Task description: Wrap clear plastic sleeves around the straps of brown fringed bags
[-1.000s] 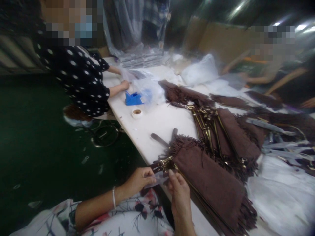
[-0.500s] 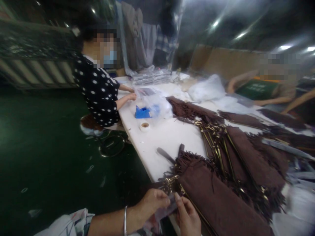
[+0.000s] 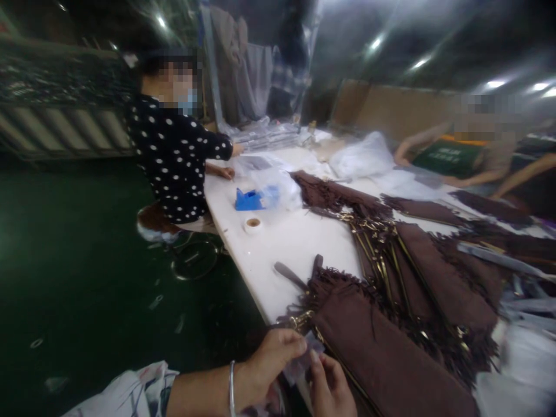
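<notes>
At the near edge of the table, my left hand [image 3: 270, 360] pinches a small clear plastic bag [image 3: 296, 369]. The fingertips of my right hand [image 3: 332, 387] close on the bag's other side. Part of the plastic sticks up between the two hands, and its lower part is blurred. Right beside my hands lies a brown fringed bag [image 3: 382, 341] with a zip along its edge. Its gold metal clasp [image 3: 301, 319] rests just beyond my left fingers, and its brown strap [image 3: 292, 275] points away across the table.
More brown fringed bags [image 3: 428, 278] are heaped to the right on the white table [image 3: 256, 263]. A tape roll [image 3: 252, 225] and a blue tape dispenser [image 3: 247, 200] stand near the left edge. A co-worker [image 3: 174, 156] sits there; another person [image 3: 460, 156] works across the table.
My hands have shifted slightly, and the plastic now rises higher between my fingers. The co-worker at the left has moved one arm out across the table.
</notes>
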`<move>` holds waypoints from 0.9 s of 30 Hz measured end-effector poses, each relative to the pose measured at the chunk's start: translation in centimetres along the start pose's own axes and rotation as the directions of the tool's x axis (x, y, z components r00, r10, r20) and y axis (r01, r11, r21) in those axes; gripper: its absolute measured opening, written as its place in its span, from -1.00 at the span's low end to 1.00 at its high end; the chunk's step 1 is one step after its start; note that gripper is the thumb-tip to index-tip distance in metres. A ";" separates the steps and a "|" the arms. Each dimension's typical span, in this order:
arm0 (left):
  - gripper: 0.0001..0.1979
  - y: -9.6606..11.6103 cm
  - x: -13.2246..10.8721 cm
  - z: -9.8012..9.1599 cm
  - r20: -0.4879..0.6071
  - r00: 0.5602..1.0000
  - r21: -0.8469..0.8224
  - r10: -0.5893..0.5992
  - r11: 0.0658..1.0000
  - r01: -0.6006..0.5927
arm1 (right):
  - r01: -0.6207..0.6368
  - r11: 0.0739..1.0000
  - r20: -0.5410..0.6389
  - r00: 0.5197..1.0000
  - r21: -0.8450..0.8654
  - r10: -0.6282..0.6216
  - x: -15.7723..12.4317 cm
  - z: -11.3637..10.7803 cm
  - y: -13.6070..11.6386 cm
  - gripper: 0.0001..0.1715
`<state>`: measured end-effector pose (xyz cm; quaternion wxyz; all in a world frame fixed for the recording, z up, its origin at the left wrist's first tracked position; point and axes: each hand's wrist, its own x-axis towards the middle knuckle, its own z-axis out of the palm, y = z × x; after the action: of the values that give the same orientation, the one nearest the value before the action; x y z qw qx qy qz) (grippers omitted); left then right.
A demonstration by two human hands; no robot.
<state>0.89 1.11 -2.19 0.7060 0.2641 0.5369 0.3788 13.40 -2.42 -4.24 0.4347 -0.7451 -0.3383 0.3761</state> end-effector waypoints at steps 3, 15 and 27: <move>-0.58 -0.1 0.1 0.2 0.053 0.999 -0.015 0.013 1.000 -0.012 | 0.000 0.995 0.077 0.997 -0.096 0.007 0.0 -1.0 -0.7 -0.43; -0.53 -1.3 1.1 -0.8 0.167 0.986 -0.048 0.021 0.999 -0.013 | -0.038 0.980 0.031 0.998 -0.194 0.045 0.5 -1.4 -1.6 -0.48; -0.63 -0.4 2.3 1.8 -0.019 0.997 -0.092 0.078 0.993 -0.079 | -0.084 0.989 -0.134 0.989 -0.122 0.068 1.4 0.2 -1.3 -0.49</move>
<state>2.97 2.87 -3.27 0.6980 0.2491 0.5132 0.4328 13.71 -0.73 -3.53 0.3926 -0.8065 -0.3041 0.3209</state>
